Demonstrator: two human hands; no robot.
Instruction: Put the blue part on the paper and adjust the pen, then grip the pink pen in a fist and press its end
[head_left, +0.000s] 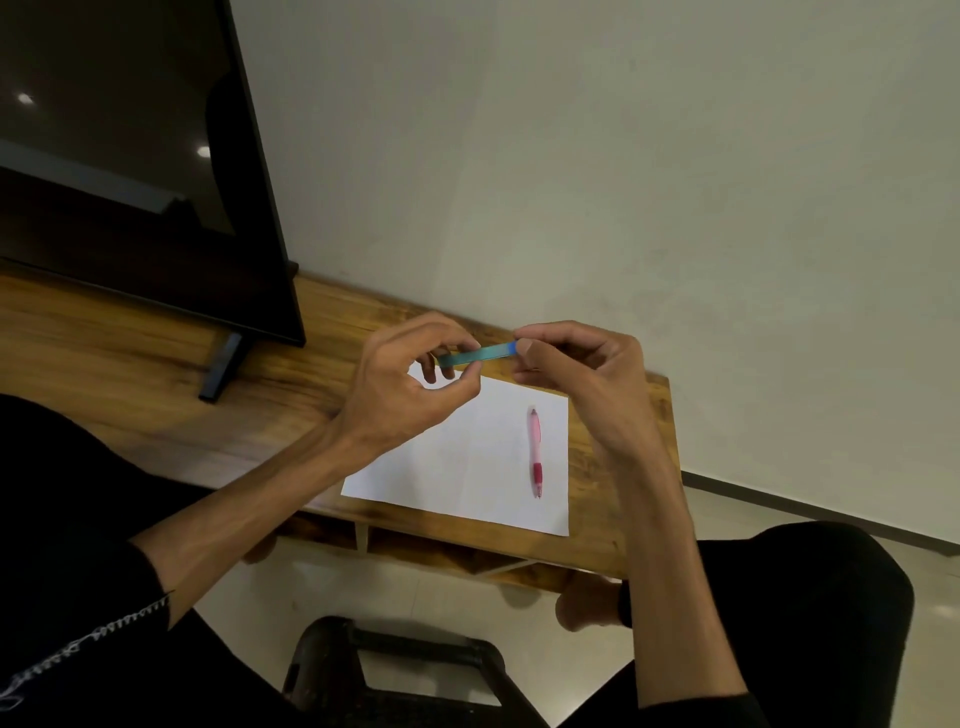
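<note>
The wall (623, 156) fills the space behind the table (130, 364), pale and plain. The table is wooden and runs from the left edge to a corner on the right, its back edge against the wall. A dark screen (130, 156) stands on the table's left part, one slanted foot (221, 371) planted on the wood. Below the table's front edge is a pale floor (415, 597), with a dark stool (389, 670) near the bottom, between the person's knees.

A white sheet (467, 467) lies flat on the table's right part, close to its front edge. A pink pen (535, 452) lies on the sheet, near its right side, pointing roughly toward the table's front.

Both hands are raised over the table, above the sheet's far edge. The left hand (410, 384) has its fingers curled, pinching the left end of a teal pen (480, 354) between thumb and fingertips. The right hand (582, 384) is curled likewise, pinching the right end, where a blue tip shows beside the thumb. The teal pen is held clear of the table, nearly level, spanning the gap between the two hands.
</note>
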